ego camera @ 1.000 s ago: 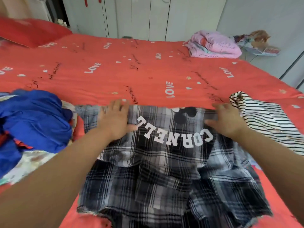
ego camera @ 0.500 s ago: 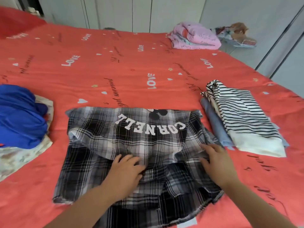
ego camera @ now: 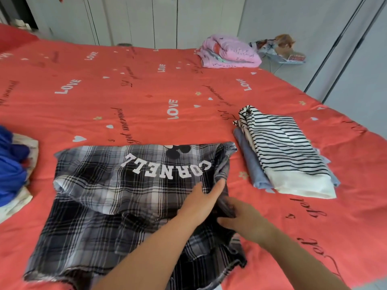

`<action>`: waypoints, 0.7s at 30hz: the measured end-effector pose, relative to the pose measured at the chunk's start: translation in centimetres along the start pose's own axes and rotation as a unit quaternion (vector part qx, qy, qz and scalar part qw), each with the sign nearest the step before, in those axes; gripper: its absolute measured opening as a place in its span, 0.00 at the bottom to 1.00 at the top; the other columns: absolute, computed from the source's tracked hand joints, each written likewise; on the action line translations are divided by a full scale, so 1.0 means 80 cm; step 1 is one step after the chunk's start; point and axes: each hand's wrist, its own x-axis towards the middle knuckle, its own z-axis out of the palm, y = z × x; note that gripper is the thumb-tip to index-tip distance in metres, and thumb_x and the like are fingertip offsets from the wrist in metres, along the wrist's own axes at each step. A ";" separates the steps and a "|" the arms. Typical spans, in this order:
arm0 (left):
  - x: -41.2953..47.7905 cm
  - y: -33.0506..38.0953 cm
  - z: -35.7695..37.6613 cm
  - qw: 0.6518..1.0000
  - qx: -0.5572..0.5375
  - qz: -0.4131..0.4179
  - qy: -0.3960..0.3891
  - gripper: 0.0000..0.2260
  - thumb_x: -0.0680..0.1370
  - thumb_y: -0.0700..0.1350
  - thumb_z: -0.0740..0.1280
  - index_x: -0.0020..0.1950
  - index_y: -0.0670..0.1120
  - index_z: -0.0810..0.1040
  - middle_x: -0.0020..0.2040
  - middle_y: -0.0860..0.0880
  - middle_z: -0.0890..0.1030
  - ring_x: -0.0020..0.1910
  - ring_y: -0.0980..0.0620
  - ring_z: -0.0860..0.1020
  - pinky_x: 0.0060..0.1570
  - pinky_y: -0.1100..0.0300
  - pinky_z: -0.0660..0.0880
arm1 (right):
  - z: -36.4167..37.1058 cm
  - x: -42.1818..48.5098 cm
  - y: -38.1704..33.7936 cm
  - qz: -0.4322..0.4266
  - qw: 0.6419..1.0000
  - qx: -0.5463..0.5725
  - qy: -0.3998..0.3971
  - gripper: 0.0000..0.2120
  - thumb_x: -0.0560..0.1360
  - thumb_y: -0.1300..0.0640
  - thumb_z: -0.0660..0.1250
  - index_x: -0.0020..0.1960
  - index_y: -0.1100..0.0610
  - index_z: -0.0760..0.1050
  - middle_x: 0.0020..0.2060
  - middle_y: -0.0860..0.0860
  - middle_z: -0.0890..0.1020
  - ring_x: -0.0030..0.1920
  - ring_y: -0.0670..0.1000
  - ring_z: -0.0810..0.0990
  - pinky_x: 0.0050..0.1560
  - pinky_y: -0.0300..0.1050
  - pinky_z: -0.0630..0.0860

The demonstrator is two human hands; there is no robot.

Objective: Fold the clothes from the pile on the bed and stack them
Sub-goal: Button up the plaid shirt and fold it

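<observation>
A black-and-white plaid shirt [ego camera: 109, 197] with white "CORNELL" lettering lies spread on the red bed [ego camera: 146, 97], its top part folded down. My left hand [ego camera: 201, 201] lies flat, fingers together, on the shirt's right side. My right hand [ego camera: 240, 218] grips the shirt's right edge just beside it. To the right sits a folded stack: a striped top [ego camera: 287, 151] over a light blue garment [ego camera: 251, 164]. The unfolded pile, with a blue garment [ego camera: 10, 170] on a pale printed one [ego camera: 23, 197], lies at the left edge.
A folded pink blanket [ego camera: 228, 52] rests at the bed's far right corner, with a printed bag or toy [ego camera: 280, 49] beyond it. White wardrobe doors [ego camera: 146, 17] line the far wall. The bed's right edge drops to a pale floor.
My left hand slid right across the shirt to its right side. My right hand took hold of the shirt's right edge. The view shifted slightly left and nearer.
</observation>
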 end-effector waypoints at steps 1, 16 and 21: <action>0.004 0.004 0.004 1.000 0.013 -0.007 0.012 0.43 0.65 0.75 0.56 0.74 0.53 0.57 0.73 0.49 0.64 0.71 0.44 0.64 0.69 0.43 0.60 | -0.004 0.000 0.001 0.011 0.998 0.043 -0.052 0.21 0.70 0.62 0.69 0.62 0.52 0.73 0.51 0.48 0.81 0.50 0.44 0.78 0.53 0.36 0.73; -0.018 0.010 -0.003 0.979 -0.042 0.182 0.085 0.09 0.80 0.47 0.59 0.41 0.46 0.71 0.30 0.53 0.68 0.28 0.58 0.66 0.30 0.62 0.64 | -0.042 0.114 -0.065 0.138 0.882 0.421 0.158 0.08 0.71 0.69 0.60 0.36 0.62 0.73 0.28 0.56 0.75 0.25 0.51 0.74 0.28 0.41 0.73; -0.071 0.013 -0.093 0.947 -0.172 0.239 0.126 0.10 0.79 0.47 0.60 0.38 0.49 0.72 0.30 0.55 0.69 0.29 0.59 0.66 0.31 0.66 0.63 | -0.020 0.105 -0.185 0.040 0.842 0.533 0.071 0.08 0.73 0.67 0.56 0.40 0.59 0.72 0.31 0.55 0.76 0.26 0.50 0.76 0.25 0.37 0.76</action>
